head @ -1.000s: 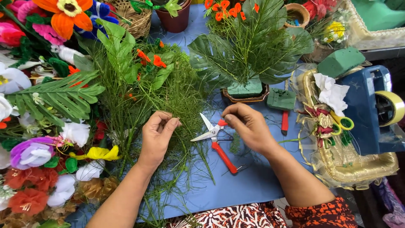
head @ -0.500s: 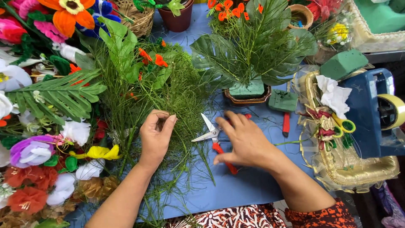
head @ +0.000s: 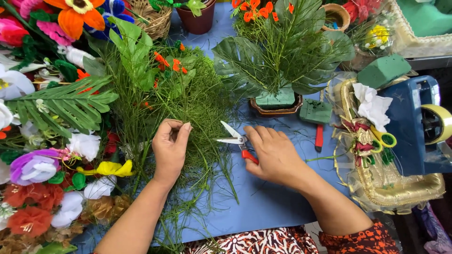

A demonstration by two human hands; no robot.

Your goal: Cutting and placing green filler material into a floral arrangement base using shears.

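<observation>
My left hand (head: 170,148) rests on a pile of thin green artificial sprigs (head: 197,108) on the blue table cover (head: 263,202), fingertips pinched on a strand. My right hand (head: 275,155) lies over the red handles of a pair of snips (head: 238,141), whose silver blades point left and stand apart. Beyond the snips stands a leafy arrangement (head: 282,51) in green foam inside a brown bowl (head: 275,109).
Artificial flowers (head: 37,164) and a fern leaf (head: 61,101) fill the left. A gold tray (head: 381,178), a blue tape dispenser (head: 419,127), green foam blocks (head: 383,70), a red cutter (head: 319,137), a wicker basket (head: 150,19) and a brown pot (head: 200,21) surround the work area.
My right hand slid left and down over the snips' handles, covering them. My left hand stayed on the green sprigs, fingers curling tighter.
</observation>
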